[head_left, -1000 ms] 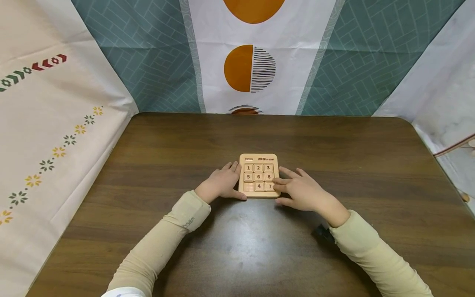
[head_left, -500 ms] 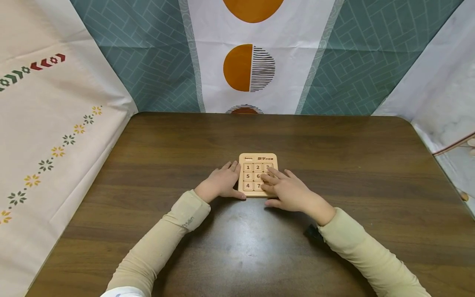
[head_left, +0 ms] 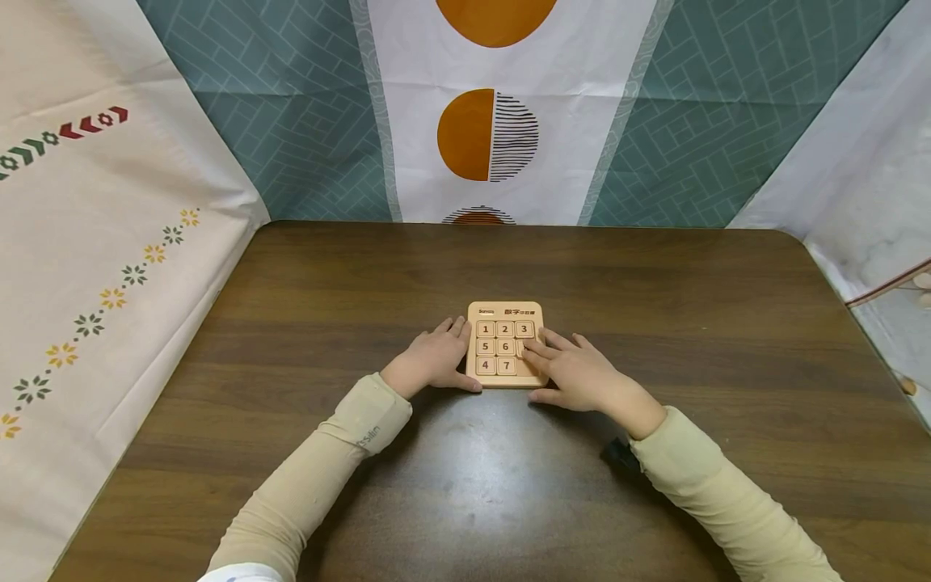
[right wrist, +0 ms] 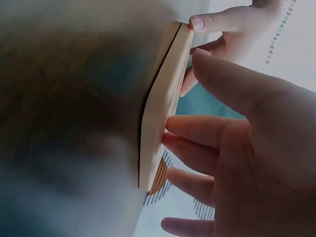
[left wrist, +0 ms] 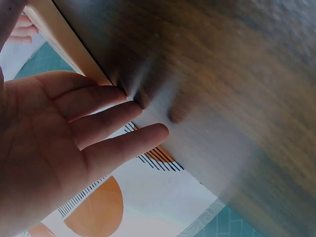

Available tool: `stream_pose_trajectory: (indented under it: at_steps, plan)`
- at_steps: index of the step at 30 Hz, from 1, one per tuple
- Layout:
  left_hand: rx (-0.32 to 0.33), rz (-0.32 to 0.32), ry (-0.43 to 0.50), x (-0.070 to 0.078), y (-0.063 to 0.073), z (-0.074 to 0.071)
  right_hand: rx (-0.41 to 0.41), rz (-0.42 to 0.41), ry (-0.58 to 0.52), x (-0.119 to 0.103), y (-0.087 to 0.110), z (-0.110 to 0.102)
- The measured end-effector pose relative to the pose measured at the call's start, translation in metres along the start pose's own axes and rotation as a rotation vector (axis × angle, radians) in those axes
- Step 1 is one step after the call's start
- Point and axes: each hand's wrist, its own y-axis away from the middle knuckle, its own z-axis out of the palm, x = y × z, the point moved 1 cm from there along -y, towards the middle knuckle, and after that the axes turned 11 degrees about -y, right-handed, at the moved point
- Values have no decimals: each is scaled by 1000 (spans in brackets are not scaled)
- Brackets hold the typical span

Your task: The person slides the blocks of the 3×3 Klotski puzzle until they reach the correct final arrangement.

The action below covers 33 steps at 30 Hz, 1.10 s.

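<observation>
A light wooden number slide puzzle (head_left: 505,376) lies flat on the brown table. Tiles 1, 2 and 3 form its top row, with 5 and 6 below on the left and 4 and 7 in the bottom row. My left hand (head_left: 435,356) rests at the puzzle's left side, fingers extended along the edge and thumb by the lower left corner. Fingertips of my right hand (head_left: 582,376) touch the tile at the right of the middle row, mostly covering it. In the right wrist view, straight fingers (right wrist: 192,133) reach the puzzle's top face.
The dark wooden table (head_left: 364,275) extends around the puzzle on every side. Behind it hangs a teal and white patterned cloth (head_left: 502,194), with a cream cloth (head_left: 131,323) on the left. A small black object (head_left: 620,454) is by the right cuff.
Tiles 4 and 7 have slid one place left in the bottom row. My right hand moved left over the puzzle, then slightly back right. My left hand has stayed put.
</observation>
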Motion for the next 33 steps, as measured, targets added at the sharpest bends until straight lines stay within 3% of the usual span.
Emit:
stream_pose_trajectory:
  at_steps: [11, 24, 33]
  plan:
    - [-1, 5, -5, 1, 1, -1, -44, -57, -20, -13, 16, -4]
    - [-1, 3, -14, 1, 2, 0, -30, -90, -13, -11, -13, -5]
    - [-2, -3, -12, 1, 2, -1, -20, -50, -66, 3, -5, -7]
